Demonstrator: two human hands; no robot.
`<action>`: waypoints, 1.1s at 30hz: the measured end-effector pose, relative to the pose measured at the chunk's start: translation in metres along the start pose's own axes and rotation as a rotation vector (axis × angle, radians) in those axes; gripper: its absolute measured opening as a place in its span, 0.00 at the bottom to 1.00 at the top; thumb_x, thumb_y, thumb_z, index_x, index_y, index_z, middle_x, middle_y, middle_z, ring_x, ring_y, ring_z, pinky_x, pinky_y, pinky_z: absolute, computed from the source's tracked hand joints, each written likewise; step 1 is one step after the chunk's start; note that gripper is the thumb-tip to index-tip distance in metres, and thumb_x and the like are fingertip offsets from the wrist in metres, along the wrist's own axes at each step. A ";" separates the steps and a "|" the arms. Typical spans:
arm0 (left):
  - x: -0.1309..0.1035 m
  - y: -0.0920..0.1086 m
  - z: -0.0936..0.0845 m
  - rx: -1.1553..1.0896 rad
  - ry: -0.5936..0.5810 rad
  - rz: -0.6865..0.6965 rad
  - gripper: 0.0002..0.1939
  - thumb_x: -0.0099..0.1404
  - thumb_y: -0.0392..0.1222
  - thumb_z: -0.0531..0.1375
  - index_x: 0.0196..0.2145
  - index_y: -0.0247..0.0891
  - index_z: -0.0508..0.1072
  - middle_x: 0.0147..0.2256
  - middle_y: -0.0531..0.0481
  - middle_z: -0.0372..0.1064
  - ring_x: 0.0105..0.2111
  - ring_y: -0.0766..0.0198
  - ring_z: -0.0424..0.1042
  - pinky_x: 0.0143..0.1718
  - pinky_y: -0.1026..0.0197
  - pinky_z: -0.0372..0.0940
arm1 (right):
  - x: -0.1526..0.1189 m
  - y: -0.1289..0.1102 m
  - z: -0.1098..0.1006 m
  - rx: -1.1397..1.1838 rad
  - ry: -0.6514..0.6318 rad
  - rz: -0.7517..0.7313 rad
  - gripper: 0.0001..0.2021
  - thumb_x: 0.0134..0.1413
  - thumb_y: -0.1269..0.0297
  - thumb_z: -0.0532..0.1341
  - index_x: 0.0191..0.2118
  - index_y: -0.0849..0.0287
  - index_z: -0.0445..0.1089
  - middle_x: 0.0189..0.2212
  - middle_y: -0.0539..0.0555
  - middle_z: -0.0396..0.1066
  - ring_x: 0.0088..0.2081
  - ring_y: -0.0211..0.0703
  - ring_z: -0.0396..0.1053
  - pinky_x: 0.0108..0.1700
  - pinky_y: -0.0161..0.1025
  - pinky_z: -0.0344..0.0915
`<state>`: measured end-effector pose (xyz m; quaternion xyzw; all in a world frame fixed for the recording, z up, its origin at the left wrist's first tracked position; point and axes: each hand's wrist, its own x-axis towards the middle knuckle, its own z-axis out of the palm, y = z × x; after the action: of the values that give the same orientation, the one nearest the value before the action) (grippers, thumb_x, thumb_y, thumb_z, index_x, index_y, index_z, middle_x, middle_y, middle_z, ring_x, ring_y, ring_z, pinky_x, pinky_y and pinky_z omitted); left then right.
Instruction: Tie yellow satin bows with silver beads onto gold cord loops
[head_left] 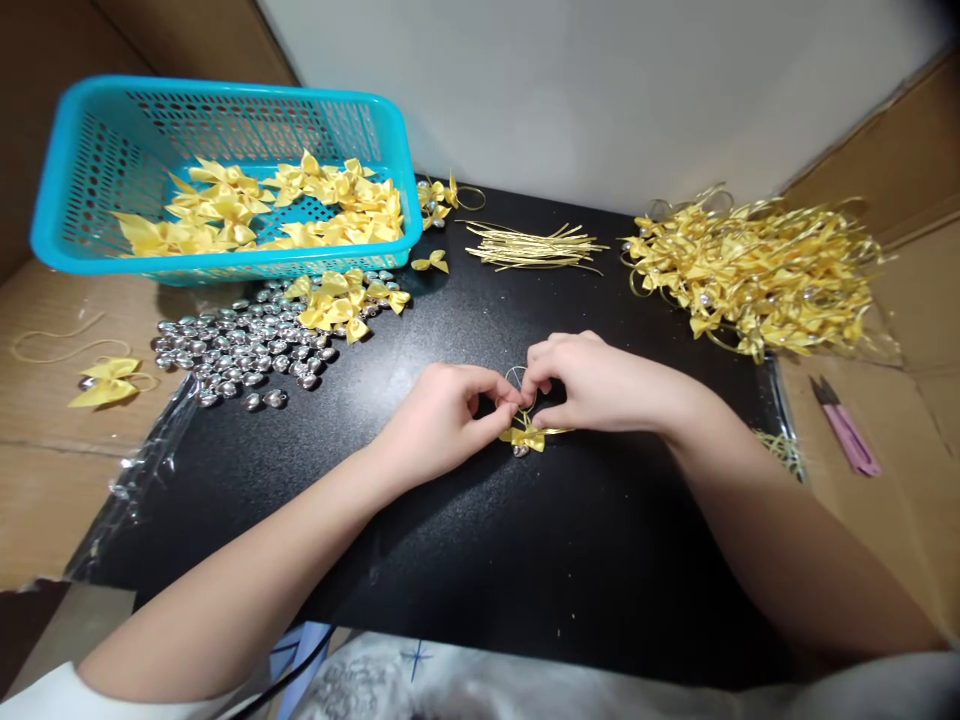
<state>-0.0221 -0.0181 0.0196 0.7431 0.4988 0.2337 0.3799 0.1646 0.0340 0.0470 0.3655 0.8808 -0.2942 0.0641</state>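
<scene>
From my remote station I view the bench [450,560] from above, with the work at its middle: a yellow bow [529,440] lies on the black surface just below both hands, a silver bead [520,452] at its near edge. I read this placing as deliberate, since the bench carries the bow and leaves both hands for the thin gold cord [516,368] looped above it. The left hand [456,412] has its thumb and forefinger drawn together in a narrow pinch at the cord, probably to steady it where its strands meet. The right hand [589,385] bends in from the other side, its forefinger at the loop and its thumb lower, near the bow; I can't make out whether these fingers grip the cord or merely guide it. The surrounding stock appears sorted by kind for easy reach: loose bows [221,205] in a blue basket [82,264] at upper left, scattered beads [244,345] before it, and straight cord lengths [532,246] laid side by side beyond the hands. At far right, a heap of looped bows [765,270] sits well apart, presumably to prevent tangling; pink-handled snips [851,430] lie on the cardboard [900,510] beside the bench.
</scene>
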 end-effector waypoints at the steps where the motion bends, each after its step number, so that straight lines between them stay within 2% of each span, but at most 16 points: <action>1: 0.000 0.000 0.000 -0.005 0.000 -0.001 0.08 0.60 0.36 0.60 0.31 0.37 0.81 0.17 0.57 0.63 0.17 0.71 0.54 0.22 0.66 0.50 | 0.000 0.000 0.001 0.004 0.003 0.000 0.02 0.49 0.67 0.67 0.31 0.55 0.77 0.33 0.51 0.73 0.42 0.46 0.66 0.45 0.44 0.53; 7: 0.000 0.002 0.002 -0.032 -0.050 -0.030 0.08 0.61 0.37 0.60 0.32 0.37 0.81 0.17 0.57 0.62 0.17 0.71 0.53 0.21 0.66 0.49 | -0.007 0.001 -0.004 0.029 0.035 0.031 0.06 0.50 0.72 0.65 0.26 0.56 0.78 0.30 0.50 0.73 0.38 0.43 0.67 0.46 0.44 0.53; 11: 0.001 0.001 0.005 -0.048 -0.078 0.004 0.07 0.60 0.36 0.61 0.32 0.37 0.81 0.20 0.55 0.69 0.18 0.72 0.56 0.22 0.67 0.51 | -0.015 -0.005 -0.010 0.032 0.019 0.057 0.06 0.48 0.73 0.66 0.26 0.56 0.78 0.27 0.50 0.74 0.32 0.40 0.67 0.44 0.42 0.56; 16: 0.003 -0.001 0.006 -0.052 -0.142 0.056 0.07 0.60 0.33 0.61 0.32 0.37 0.80 0.26 0.55 0.75 0.19 0.73 0.59 0.23 0.68 0.54 | -0.023 -0.007 -0.014 -0.018 0.029 0.103 0.05 0.48 0.72 0.66 0.26 0.57 0.78 0.27 0.51 0.74 0.32 0.40 0.67 0.42 0.40 0.58; 23: 0.006 0.001 0.006 -0.015 -0.160 0.072 0.07 0.60 0.32 0.61 0.31 0.36 0.80 0.26 0.55 0.76 0.20 0.74 0.61 0.26 0.69 0.56 | -0.029 -0.007 -0.017 -0.087 0.006 0.140 0.08 0.49 0.74 0.61 0.25 0.58 0.75 0.28 0.51 0.74 0.32 0.40 0.69 0.46 0.41 0.58; 29: 0.005 0.002 0.006 -0.026 -0.173 0.053 0.06 0.59 0.32 0.61 0.30 0.36 0.79 0.25 0.56 0.75 0.20 0.74 0.62 0.25 0.69 0.56 | -0.030 -0.007 -0.016 -0.077 -0.084 0.243 0.06 0.47 0.73 0.60 0.25 0.58 0.71 0.29 0.50 0.74 0.34 0.42 0.69 0.46 0.43 0.58; 33: 0.005 0.002 0.005 -0.028 -0.169 0.043 0.06 0.59 0.32 0.61 0.30 0.36 0.79 0.25 0.56 0.75 0.21 0.74 0.63 0.25 0.69 0.55 | -0.033 0.000 -0.020 -0.107 -0.093 0.322 0.03 0.46 0.70 0.61 0.26 0.57 0.71 0.29 0.50 0.73 0.32 0.41 0.68 0.42 0.42 0.59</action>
<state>-0.0149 -0.0159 0.0180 0.7653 0.4458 0.1851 0.4259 0.1908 0.0259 0.0743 0.4839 0.8213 -0.2495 0.1705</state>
